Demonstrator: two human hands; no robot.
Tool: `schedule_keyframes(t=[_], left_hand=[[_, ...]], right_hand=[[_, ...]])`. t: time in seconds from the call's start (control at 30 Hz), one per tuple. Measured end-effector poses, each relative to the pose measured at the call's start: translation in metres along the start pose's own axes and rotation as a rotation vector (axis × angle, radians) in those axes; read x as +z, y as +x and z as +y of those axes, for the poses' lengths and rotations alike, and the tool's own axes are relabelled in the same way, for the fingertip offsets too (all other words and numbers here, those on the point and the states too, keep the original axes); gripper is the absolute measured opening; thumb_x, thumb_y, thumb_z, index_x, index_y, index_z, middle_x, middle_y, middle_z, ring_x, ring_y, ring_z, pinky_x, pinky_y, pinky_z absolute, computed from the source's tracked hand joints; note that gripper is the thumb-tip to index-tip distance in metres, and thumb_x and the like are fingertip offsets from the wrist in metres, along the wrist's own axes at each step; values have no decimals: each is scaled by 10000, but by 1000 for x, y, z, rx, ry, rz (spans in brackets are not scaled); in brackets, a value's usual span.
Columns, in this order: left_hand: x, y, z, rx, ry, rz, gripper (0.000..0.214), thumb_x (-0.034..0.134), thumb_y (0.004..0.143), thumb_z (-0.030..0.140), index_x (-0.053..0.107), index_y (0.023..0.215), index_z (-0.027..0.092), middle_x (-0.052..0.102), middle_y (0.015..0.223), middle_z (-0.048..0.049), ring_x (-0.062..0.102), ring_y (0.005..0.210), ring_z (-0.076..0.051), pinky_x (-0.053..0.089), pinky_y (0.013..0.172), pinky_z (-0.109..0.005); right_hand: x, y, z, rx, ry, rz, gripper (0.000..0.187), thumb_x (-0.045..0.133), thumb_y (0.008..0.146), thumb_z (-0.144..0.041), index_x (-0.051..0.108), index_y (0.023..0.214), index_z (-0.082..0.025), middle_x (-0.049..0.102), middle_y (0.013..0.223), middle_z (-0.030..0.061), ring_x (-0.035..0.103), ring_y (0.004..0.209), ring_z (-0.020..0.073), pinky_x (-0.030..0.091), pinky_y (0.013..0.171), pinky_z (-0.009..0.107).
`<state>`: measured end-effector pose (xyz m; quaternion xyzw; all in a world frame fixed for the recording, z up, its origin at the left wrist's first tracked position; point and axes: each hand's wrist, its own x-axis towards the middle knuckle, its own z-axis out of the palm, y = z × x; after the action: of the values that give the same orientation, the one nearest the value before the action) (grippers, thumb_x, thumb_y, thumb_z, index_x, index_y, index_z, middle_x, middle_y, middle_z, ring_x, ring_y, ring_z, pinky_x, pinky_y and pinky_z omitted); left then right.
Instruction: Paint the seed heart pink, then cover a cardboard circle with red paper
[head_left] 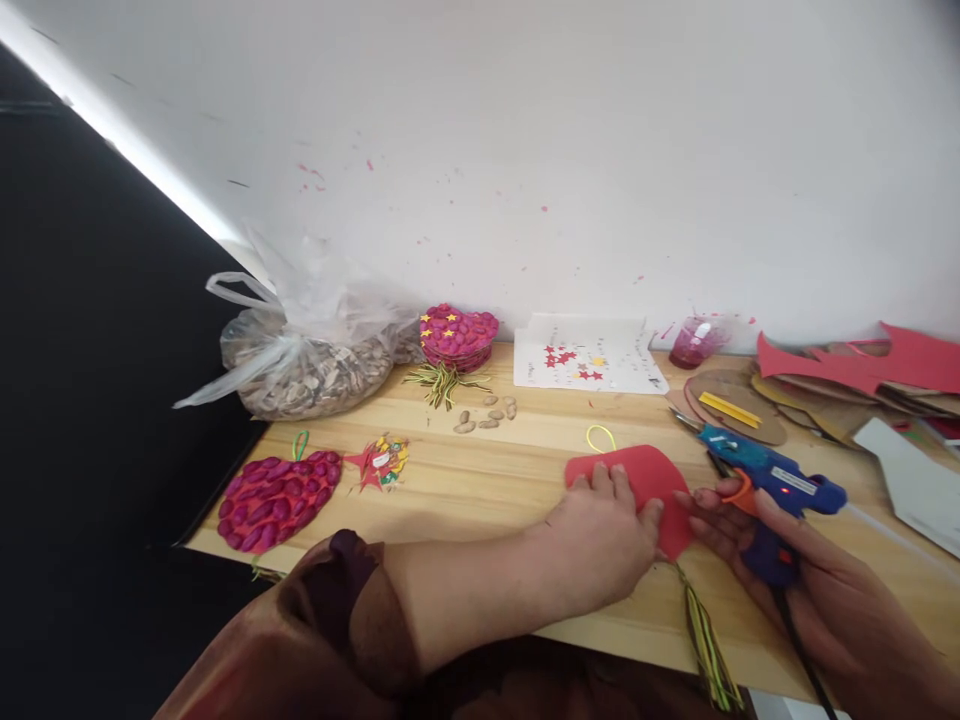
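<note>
— While the person's left hand is lying flat on a red foam piece near the front edge of the bench, what is the right hand doing?

— It is gripping a blue glue gun, fingers closed round the handle. The nozzle is pointing up and to the left, just beside the foam's right edge. The left hand's fingers are spread open, pressing down and holding nothing.

— Which stage is this looking like?

— Gluing, by the look of it: the piece is being pinned down with the gun held alongside. A neat bead would be calling for the nozzle turning onto the foam and a light squeeze of the trigger. The left fingers would also be needing to keep off the hot glue.

— And the materials?

— The foam is looking smooth, matt and rounded like a shield. A thin yellow loop is lying at its far end, and a tassel of green-and-yellow strands is trailing over the bench edge. The bench is showing pale wood grain. At the left, a heart-shaped ornament is lying covered in bumpy magenta-painted shells. Behind it, a crinkled clear plastic bag is bulging with pale husks. A few loose shells and a white sheet dotted with red stars are sitting toward the wall.
</note>
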<state>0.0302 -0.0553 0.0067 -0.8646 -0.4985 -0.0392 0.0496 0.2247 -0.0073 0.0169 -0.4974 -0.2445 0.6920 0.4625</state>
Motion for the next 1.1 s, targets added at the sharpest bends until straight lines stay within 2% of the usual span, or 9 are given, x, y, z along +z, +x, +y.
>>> schedule_keyframes(t=[0.13,0.23,0.37,0.53,0.63,0.7,0.77,0.87,1.1], left_hand=[[3,0,-2,16,-10,2,531,337,1044,435,570,1403,120,583,1382,-306,637,1208,-394,530,873,-457],[6,1,-2,40,-21,5,534,337,1044,422,565,1406,102,567,1392,-322,614,1251,-400,528,917,-476],[2,3,-2,3,-44,-109,518,398,1032,405,536,1456,143,533,1431,-325,580,1295,-422,535,934,-503],[-2,6,-2,-6,-57,-178,523,434,1024,408,517,1488,181,506,1463,-318,553,1324,-420,535,958,-514],[-1,6,-2,-16,-60,-170,514,429,1027,403,525,1485,190,511,1465,-305,557,1317,-417,539,955,-517],[0,5,-2,-20,-55,-161,513,427,1027,407,530,1482,193,521,1456,-301,558,1312,-418,542,946,-520],[2,5,-2,-17,-50,-153,513,437,1023,411,535,1479,197,531,1446,-298,566,1299,-418,548,931,-520],[3,5,-2,-10,-43,-142,513,446,1019,414,538,1478,205,535,1446,-291,572,1291,-415,551,927,-521],[1,6,-2,-29,-58,-150,512,446,1018,424,543,1472,207,538,1444,-283,561,1306,-407,551,933,-511]], right_hand=[[-3,3,3,47,-29,36,320,884,567,-322,746,834,-215,769,831,89,767,705,263,683,613,306],[-6,0,6,6,-63,12,443,928,548,-404,711,886,-217,753,771,75,748,666,237,659,588,292],[-16,-6,-7,-284,-216,6,498,871,658,-543,636,966,-229,624,557,-25,658,522,158,482,414,186],[-49,0,-38,-544,-556,230,523,828,691,-516,612,1051,-205,657,634,-19,579,484,127,378,405,205],[-67,9,-45,-645,-923,453,462,743,726,-528,642,1013,-180,707,712,32,589,512,155,466,507,289],[-71,16,-43,-676,-1030,519,388,718,736,-496,666,965,-187,721,751,49,643,607,200,512,626,345],[-69,21,-39,-720,-1119,526,346,689,769,-453,670,1018,-212,740,823,56,682,736,240,510,716,364],[-61,25,-35,-781,-1324,482,330,618,845,-409,640,1136,-254,743,850,45,686,768,251,480,707,338],[-51,29,-31,-778,-1499,322,219,562,896,-355,666,1064,-262,733,811,48,678,726,237,427,623,278]])
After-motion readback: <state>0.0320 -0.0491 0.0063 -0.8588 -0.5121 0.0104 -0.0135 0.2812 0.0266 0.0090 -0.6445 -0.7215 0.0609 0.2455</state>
